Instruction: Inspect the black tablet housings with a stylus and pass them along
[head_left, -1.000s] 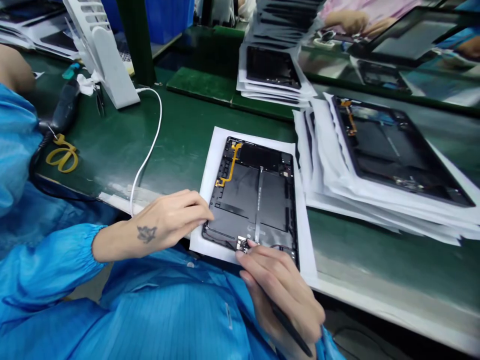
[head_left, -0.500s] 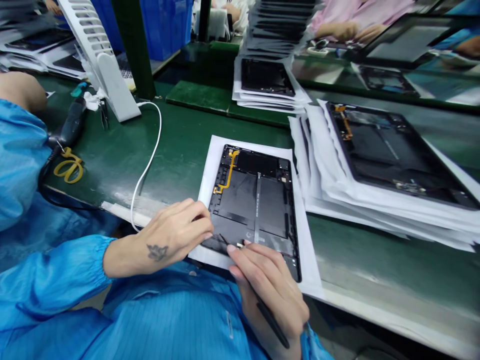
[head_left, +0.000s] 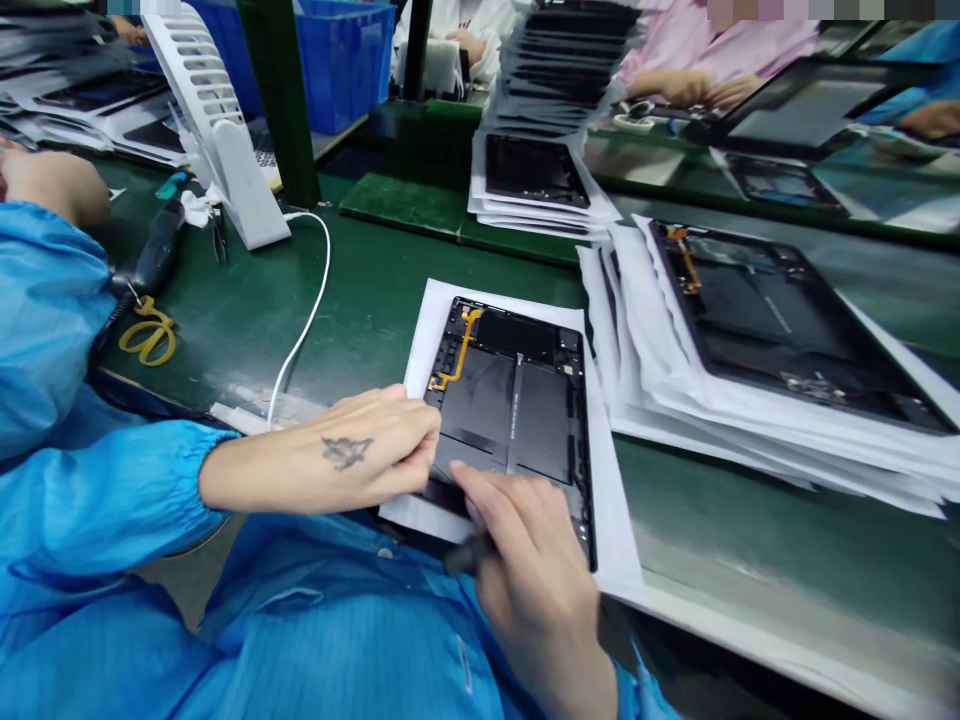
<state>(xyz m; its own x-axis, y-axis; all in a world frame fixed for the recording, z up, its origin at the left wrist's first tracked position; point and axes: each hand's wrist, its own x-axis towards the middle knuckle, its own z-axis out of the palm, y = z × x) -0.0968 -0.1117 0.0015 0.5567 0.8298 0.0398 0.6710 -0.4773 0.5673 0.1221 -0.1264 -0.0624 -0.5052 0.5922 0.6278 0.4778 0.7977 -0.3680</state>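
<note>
An opened tablet (head_left: 480, 400), its dark inside and orange flex cable (head_left: 469, 340) showing, lies on a white sheet (head_left: 622, 560) at the bench edge. My left hand (head_left: 352, 450) is closed, knuckles up, against the tablet's lower left edge; its fingertips are hidden, so I cannot make out what they hold. Over the tablet's lower part is my right hand (head_left: 532, 560), index finger stretched forward onto the surface. A slim black tool (head_left: 472, 555), blurred, sticks out to the left from under that palm, its kind unclear.
To the right, a stack of white sheets (head_left: 645, 370) carries another opened tablet (head_left: 787, 310). Behind rises a tall stack of tablets (head_left: 536, 170). On the left are a white fan (head_left: 232, 150) with its cable, a dark electric screwdriver (head_left: 157, 240), yellow bands (head_left: 150, 335) and a co-worker's blue sleeve (head_left: 45, 300).
My left hand has turned knuckles up and curled its fingers. My right hand has shifted its grip, the black tool now pointing left under the palm and the index finger reaching onto the tablet.
</note>
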